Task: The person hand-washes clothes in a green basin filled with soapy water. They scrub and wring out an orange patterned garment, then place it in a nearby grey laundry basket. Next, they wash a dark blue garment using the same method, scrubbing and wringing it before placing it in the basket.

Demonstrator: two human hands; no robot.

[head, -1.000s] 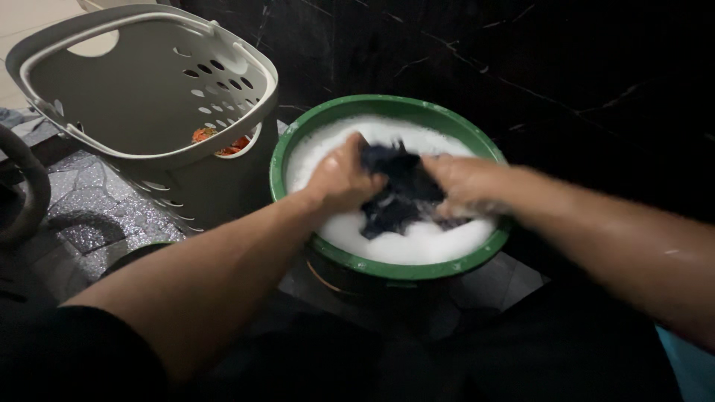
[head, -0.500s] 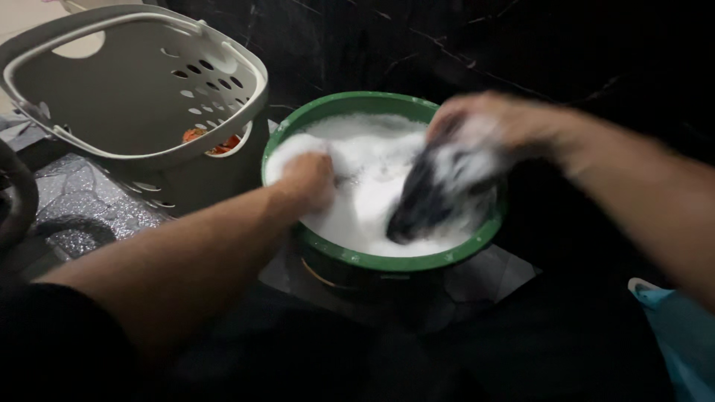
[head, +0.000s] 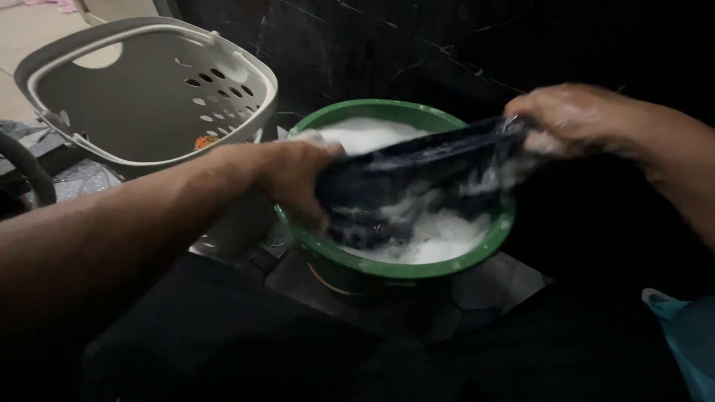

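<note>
- The left hand [head: 294, 179] is closed in a grip on one end of a dark wet garment [head: 417, 182], just over the near-left rim of the green basin [head: 387, 266].
- The right hand [head: 573, 119] is clenched on the garment's other end, above the basin's far-right rim, so the cloth hangs stretched across the basin, streaked with suds.
- White foam [head: 439, 234] fills the basin beneath the cloth; the sagging middle of the garment seems to touch it.
- To handle this well, I judge both grips should stay firm and the cloth should be kept over the basin, so drips and suds fall back inside and not on the floor.
- A grey laundry basket [head: 149, 97] with a bail handle and holes in its wall leans just left of the basin; something orange shows at its bottom.
- The basin stands on dark speckled stone paving [head: 491, 279]; behind it rises a black, faintly veined wall [head: 447, 45].
- A pale blue object [head: 685, 335] sits well right of the basin, nearer the viewer.
</note>
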